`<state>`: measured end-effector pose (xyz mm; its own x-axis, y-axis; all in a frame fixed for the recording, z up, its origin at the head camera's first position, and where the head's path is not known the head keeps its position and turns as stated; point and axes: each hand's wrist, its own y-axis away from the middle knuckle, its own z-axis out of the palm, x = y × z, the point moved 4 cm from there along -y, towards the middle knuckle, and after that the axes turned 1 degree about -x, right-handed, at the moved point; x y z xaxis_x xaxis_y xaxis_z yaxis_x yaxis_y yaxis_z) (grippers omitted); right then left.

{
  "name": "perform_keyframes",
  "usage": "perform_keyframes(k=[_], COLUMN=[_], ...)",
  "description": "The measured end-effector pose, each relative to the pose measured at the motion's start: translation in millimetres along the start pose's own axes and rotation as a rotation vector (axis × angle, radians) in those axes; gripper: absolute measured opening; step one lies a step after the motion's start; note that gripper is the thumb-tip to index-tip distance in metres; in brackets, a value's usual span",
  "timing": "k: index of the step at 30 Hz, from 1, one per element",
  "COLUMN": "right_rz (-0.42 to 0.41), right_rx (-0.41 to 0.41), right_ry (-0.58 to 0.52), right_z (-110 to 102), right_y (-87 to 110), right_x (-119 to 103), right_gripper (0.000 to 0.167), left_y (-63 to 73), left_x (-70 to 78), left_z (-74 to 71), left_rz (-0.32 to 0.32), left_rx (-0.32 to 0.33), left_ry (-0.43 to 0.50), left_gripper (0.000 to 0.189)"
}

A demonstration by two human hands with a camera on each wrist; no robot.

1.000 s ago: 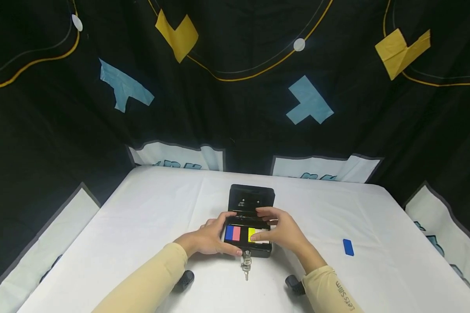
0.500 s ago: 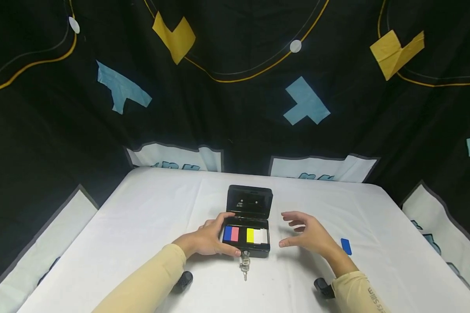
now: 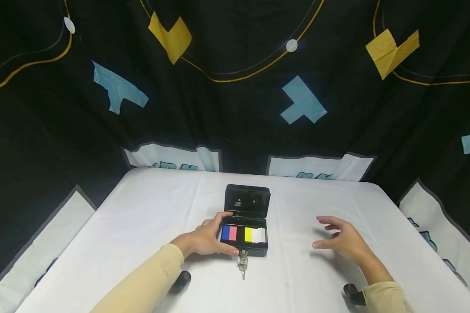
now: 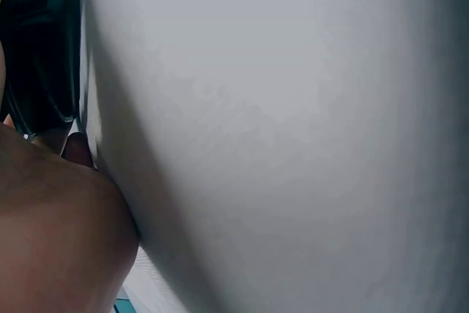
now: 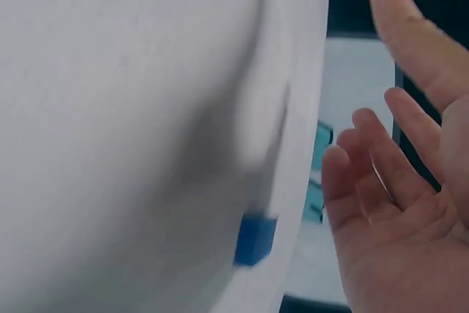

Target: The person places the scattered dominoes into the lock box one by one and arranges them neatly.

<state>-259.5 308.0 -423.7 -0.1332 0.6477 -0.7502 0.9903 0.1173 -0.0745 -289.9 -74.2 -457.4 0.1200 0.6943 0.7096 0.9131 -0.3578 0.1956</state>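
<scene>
A small black cash box (image 3: pixel 256 251) stands on the white table with its lid (image 3: pixel 247 201) raised. My left hand (image 3: pixel 206 239) grips its left side, thumb at the front and fingers at the back. Inside lie flat blue (image 3: pixel 225 233), pink (image 3: pixel 233 233), yellow (image 3: pixel 248 235) and white (image 3: pixel 258 235) pieces. Keys (image 3: pixel 243 263) hang from the front lock. Well to the right, my right hand (image 3: pixel 342 240) hovers with relaxed, parted fingers and holds nothing. In the right wrist view, a blue piece (image 5: pixel 255 240) lies on the table near it; the hand hides it in the head view.
White cloth covers the table (image 3: pixel 160 195), and its far edge meets a dark curtain (image 3: pixel 235 121) with yellow and light blue patches. A dark wrist device (image 3: pixel 181 281) sits by the left forearm, another (image 3: pixel 354 294) by the right.
My right hand has left the pieces in the cash box and moved right, over the blue piece on the table. My left hand keeps its grip on the box.
</scene>
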Motion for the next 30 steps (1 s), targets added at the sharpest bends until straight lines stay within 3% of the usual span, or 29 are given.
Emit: perform_keyframes(k=[6,15,30], right_rz=[0.077,0.181,0.187], right_rx=[0.022,-0.002,-0.024], right_ry=[0.080,0.103,0.161], right_z=[-19.8,-39.4,-36.2], right_y=[8.8,18.1,20.5], right_x=[21.1,49.1,61.3], right_gripper=[0.083,0.085,0.068], left_y=[0.5,1.5,-0.4], left_x=[-0.6,0.2,-0.2], left_z=[-0.1,-0.9,-0.7], left_rz=[-0.008,-0.014,-0.014], left_rx=[-0.004,0.004,0.001], left_ry=[0.004,0.001,-0.007], left_gripper=[0.119,0.119,0.118])
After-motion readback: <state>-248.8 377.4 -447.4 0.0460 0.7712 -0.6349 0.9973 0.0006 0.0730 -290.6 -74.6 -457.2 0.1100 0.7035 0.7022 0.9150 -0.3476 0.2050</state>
